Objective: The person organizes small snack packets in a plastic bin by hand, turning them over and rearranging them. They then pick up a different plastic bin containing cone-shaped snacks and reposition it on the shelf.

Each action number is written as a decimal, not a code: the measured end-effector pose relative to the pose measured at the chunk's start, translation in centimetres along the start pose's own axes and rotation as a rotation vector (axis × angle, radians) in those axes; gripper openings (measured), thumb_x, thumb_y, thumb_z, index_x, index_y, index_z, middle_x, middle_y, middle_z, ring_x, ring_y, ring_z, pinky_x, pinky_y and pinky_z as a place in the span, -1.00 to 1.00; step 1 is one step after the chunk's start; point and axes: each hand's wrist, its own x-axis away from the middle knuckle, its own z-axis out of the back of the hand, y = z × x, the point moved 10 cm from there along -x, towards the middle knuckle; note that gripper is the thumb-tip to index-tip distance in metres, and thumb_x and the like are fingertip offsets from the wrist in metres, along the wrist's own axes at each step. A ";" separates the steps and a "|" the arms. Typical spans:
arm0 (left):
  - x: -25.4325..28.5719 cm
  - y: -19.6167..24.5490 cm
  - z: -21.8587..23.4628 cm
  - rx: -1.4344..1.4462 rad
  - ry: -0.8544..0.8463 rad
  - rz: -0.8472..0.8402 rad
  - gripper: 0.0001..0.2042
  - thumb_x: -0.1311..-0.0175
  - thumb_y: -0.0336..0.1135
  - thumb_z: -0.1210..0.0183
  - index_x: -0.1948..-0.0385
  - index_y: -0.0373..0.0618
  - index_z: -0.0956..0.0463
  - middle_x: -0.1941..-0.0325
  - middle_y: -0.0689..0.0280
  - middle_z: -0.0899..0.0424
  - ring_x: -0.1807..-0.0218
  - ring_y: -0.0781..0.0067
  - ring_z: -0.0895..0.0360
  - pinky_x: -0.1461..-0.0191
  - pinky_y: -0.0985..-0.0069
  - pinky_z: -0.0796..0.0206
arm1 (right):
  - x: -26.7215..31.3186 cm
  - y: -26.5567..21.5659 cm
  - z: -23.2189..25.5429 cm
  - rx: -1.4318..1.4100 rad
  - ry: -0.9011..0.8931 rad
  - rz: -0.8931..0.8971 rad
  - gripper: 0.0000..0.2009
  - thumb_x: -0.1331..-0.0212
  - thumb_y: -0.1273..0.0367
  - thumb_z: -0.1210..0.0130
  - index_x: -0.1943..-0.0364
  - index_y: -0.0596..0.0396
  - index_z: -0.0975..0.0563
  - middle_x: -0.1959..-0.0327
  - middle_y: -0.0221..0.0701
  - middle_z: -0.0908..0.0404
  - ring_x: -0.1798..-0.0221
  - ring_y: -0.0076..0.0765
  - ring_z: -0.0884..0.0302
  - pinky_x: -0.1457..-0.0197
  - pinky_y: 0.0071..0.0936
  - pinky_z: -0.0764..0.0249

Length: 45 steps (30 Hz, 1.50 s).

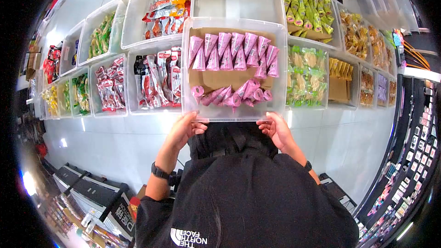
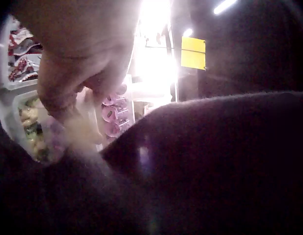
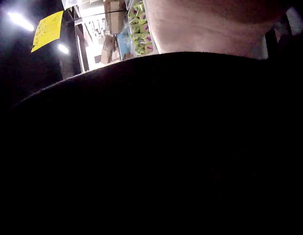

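In the head view, a clear plastic bin [image 1: 235,119] filled with purple cone-shaped packets [image 1: 225,57] is right in front of the person's body. Those packets stand in rows at the far side and lie in a looser pile at the near side, with bare cardboard showing between. My left hand [image 1: 187,130] grips the bin's near left corner, fingers curled under the rim. At the near right corner my right hand [image 1: 277,131] holds the same rim, thumb on top. Dark clothing covers most of both wrist views.
Bins of red-and-silver packets [image 1: 158,80] flank it on the left. To the right sit green-and-white packets [image 1: 307,71] and, behind, green cone packets [image 1: 308,9]. A bin with a bare bottom [image 1: 239,0] lies beyond. Black crates [image 1: 94,193] stand at lower left.
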 end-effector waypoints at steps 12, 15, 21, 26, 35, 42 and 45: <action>-2.0 -0.4 3.1 -0.584 0.117 0.050 -0.53 -0.30 -0.16 -0.01 -0.13 -0.29 -0.19 0.07 0.07 -0.51 0.17 0.31 -0.58 0.12 0.45 -0.44 | -2.8 2.3 3.2 0.012 0.006 0.006 -0.76 -0.19 0.21 0.02 0.20 0.06 -0.46 0.32 -0.30 -0.62 0.36 -0.45 -0.56 0.36 -0.55 -0.43; -1.0 5.2 2.1 -1.055 0.220 -0.328 -0.43 -0.23 -0.16 -0.10 -0.16 -0.33 -0.12 0.05 0.06 -0.49 0.10 0.25 -0.53 0.06 0.46 -0.40 | -2.0 1.3 3.5 0.114 -0.001 -0.011 -0.73 -0.19 0.18 0.01 0.16 0.04 -0.46 0.32 -0.33 -0.62 0.36 -0.46 -0.56 0.38 -0.57 -0.42; 1.8 14.4 -3.2 -1.272 0.416 -0.970 -0.34 -0.10 -0.26 -0.21 -0.19 -0.32 -0.08 -0.05 -0.01 -0.37 -0.03 0.18 -0.40 -0.04 0.33 -0.31 | -1.7 -1.4 5.4 0.273 0.048 0.091 -0.65 -0.21 0.13 0.04 0.04 0.03 -0.43 0.20 -0.41 -0.56 0.29 -0.52 -0.50 0.35 -0.66 -0.38; -1.3 14.1 -2.3 -1.128 0.387 -0.821 -0.49 -0.09 -0.32 -0.19 -0.06 -0.27 -0.20 0.09 0.07 -0.46 0.21 0.21 -0.49 0.14 0.36 -0.36 | -2.2 -7.2 4.2 0.635 0.215 0.524 -0.64 -0.15 0.18 -0.08 0.07 0.11 -0.42 0.25 -0.45 -0.52 0.26 -0.55 -0.44 0.29 -0.57 -0.37; -0.7 14.0 -3.1 -1.063 0.449 -1.011 -0.77 -0.19 -0.41 -0.05 0.17 -0.24 -0.27 0.51 0.04 -0.48 0.48 0.12 -0.47 0.33 0.31 -0.29 | -2.6 -11.1 0.4 0.947 0.234 0.842 -0.73 -0.06 0.37 -0.08 0.16 0.17 -0.42 0.55 -0.33 -0.53 0.51 -0.46 -0.44 0.40 -0.44 -0.37; 0.0 12.6 -2.7 -1.022 0.411 -0.738 -0.80 -0.19 -0.42 -0.05 0.20 -0.23 -0.27 0.45 -0.01 -0.53 0.40 0.05 -0.52 0.29 0.30 -0.31 | 0.3 -11.3 -0.2 1.009 0.283 0.782 -0.74 -0.05 0.45 -0.05 0.13 0.14 -0.43 0.69 -0.54 -0.33 0.61 -0.67 -0.18 0.55 -0.57 -0.15; -0.8 11.7 -1.5 -0.985 0.425 -0.779 -0.75 -0.17 -0.40 -0.08 0.16 -0.21 -0.26 0.40 -0.01 -0.57 0.28 0.10 -0.59 0.25 0.31 -0.33 | -0.1 -10.4 0.3 0.967 0.312 0.734 -0.71 -0.06 0.42 -0.05 0.09 0.12 -0.42 0.71 -0.56 -0.32 0.62 -0.68 -0.16 0.55 -0.59 -0.14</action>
